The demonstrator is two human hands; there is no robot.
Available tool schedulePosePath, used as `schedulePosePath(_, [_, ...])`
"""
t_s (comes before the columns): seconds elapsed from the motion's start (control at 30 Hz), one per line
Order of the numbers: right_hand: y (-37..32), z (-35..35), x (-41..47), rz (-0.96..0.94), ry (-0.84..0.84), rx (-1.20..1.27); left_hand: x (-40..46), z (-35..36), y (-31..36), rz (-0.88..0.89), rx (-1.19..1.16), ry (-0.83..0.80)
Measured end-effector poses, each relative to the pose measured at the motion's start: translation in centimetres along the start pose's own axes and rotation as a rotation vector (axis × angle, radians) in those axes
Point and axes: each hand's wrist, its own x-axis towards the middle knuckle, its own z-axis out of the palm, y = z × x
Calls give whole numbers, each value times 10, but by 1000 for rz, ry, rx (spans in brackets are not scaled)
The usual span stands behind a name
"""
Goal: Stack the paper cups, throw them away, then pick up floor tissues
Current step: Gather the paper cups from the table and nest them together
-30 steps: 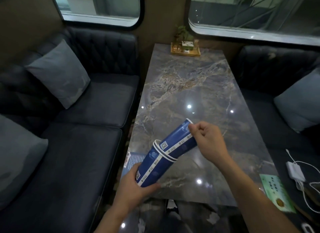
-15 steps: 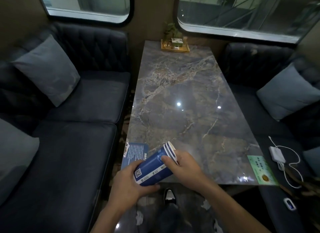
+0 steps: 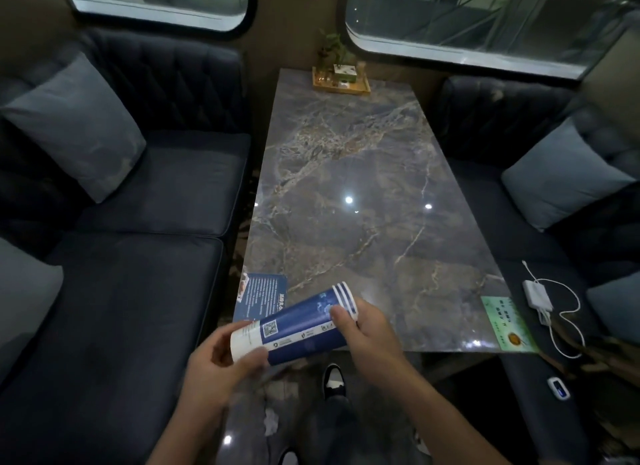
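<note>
Both hands close on a nested stack of blue-and-white paper cups (image 3: pixel 298 326), held on its side just over the near edge of the grey marble-patterned surface (image 3: pixel 346 194). The left hand (image 3: pixel 214 364) has its grip clamped round the white base end, thumb on top, fingers beneath; the right hand (image 3: pixel 367 329) wraps the rim end, where several white rims sit close together, pointing toward 1 o'clock. The stack lies between the two palms, touching both, tilted with its rims slightly higher than its base.

The cups look fully seated, so stacking seems done and carrying them to a bin is likely next; no bin shows here. A good handover would keep one hand firm round the middle of the stack, squeezing lightly so the thin paper walls do not buckle, with the rims kept level or upward in case dregs remain.

Beyond the hands, a dark blue printed card (image 3: pixel 263 291) lies at the surface's near-left corner, partly under the cups, and a green leaflet (image 3: pixel 505 322) at 3 o'clock. A crumpled white floor tissue (image 3: pixel 270 421) waits at 6 o'clock on the glossy dark floor (image 3: pixel 374 426), near a black-and-white shoe (image 3: pixel 334 381). Dark sofas flank both sides.
</note>
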Motion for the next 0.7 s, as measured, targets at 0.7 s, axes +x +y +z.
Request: schedulePosePath(0.7, [51,-40,-66,299,-27,223,-13,19,-31,-430,-270,27])
